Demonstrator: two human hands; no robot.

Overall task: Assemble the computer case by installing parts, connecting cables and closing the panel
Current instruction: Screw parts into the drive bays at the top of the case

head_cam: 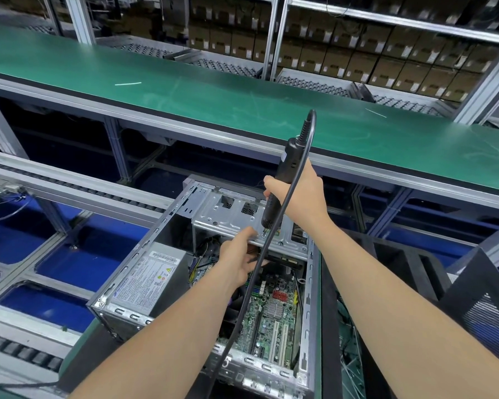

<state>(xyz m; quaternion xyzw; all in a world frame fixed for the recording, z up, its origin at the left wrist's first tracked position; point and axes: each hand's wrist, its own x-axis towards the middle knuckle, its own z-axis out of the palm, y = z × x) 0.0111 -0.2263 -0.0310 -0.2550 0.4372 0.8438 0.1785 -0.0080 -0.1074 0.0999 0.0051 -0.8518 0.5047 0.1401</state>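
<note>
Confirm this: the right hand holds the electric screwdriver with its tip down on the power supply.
Wrong on one point. In the head view the right hand holds the electric screwdriver with its tip down on the drive cage, not the power supply beside it.

Item: one person, recorded by arms and hands only.
The left hand (236, 262) and the right hand (298, 197) were shown bare. The left forearm (167, 335) and the right forearm (392, 298) were seen unclothed down to the lower frame edge.

Screwdriver cable (242, 306) runs off the bottom edge
</note>
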